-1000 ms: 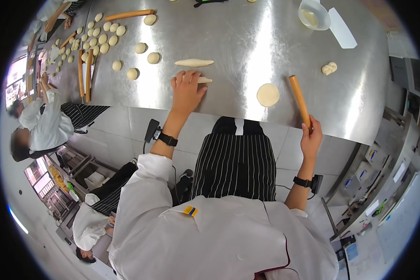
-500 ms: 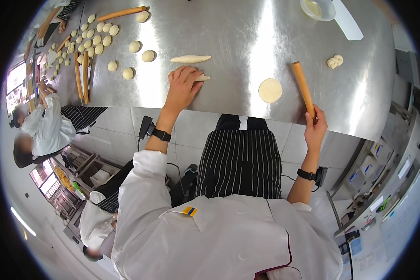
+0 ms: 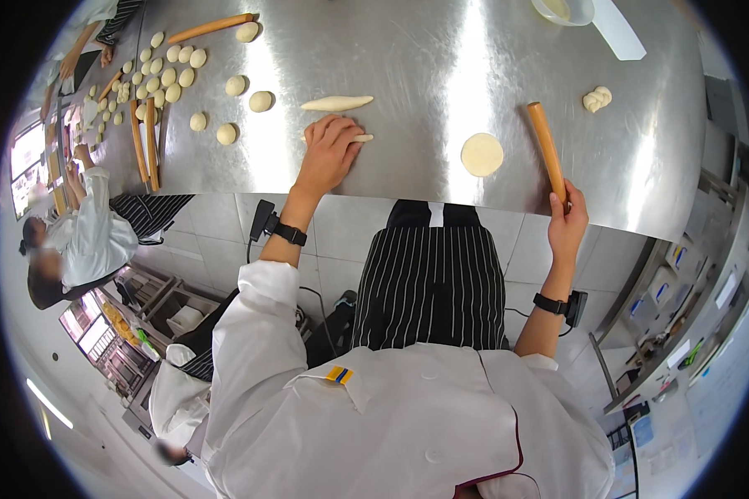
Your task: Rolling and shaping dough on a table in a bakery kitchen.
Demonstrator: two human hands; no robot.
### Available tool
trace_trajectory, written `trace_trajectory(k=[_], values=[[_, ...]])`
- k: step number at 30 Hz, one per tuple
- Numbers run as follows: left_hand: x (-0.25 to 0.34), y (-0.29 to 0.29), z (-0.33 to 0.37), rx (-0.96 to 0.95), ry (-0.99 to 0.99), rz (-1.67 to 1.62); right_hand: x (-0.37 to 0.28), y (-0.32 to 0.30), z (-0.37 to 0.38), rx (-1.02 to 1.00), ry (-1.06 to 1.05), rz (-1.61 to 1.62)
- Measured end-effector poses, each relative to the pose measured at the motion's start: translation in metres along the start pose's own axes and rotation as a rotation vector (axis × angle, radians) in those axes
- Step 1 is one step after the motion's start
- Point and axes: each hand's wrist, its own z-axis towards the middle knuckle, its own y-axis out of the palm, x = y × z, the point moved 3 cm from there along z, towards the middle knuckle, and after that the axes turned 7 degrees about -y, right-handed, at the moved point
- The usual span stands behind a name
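My left hand (image 3: 329, 151) lies over a thin tapered dough piece (image 3: 364, 138), its fingers together and curled on it. The palm and fingers hide most of this dough; its right tip sticks out by the thumb. Just beyond the fingers lies a longer spindle-shaped dough piece (image 3: 338, 103). At the table's near edge, my right hand (image 3: 567, 218) is closed round the near end of a wooden rolling pin (image 3: 546, 150), which points away from me. A flat dough disc (image 3: 482, 155) rests between my hands, apart from both.
The steel table (image 3: 391, 50) bears several dough balls (image 3: 260, 101) to the left, with more rolling pins (image 3: 210, 28) among them. A knotted dough piece (image 3: 597, 99), a white scraper (image 3: 620, 33) and a bowl (image 3: 562, 10) sit at right. Co-workers (image 3: 91, 224) are on the left.
My left hand has shifted slightly right over the thin dough, and a bit of its left end now shows. My right hand keeps its grip on the rolling pin. The view has shifted a little.
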Motion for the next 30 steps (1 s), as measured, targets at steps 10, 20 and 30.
trace_trajectory(k=[10,20,30], values=[[-0.001,0.008,0.003,0.082,-0.093,-0.003,-0.002,0.002,0.003,0.01,0.027,0.024],[0.004,0.029,-0.002,0.304,-0.247,-0.026,-0.004,0.004,0.006,0.008,0.046,0.057],[0.018,0.023,-0.007,0.255,-0.052,0.039,-0.015,0.007,0.02,-0.017,-0.055,0.026]])
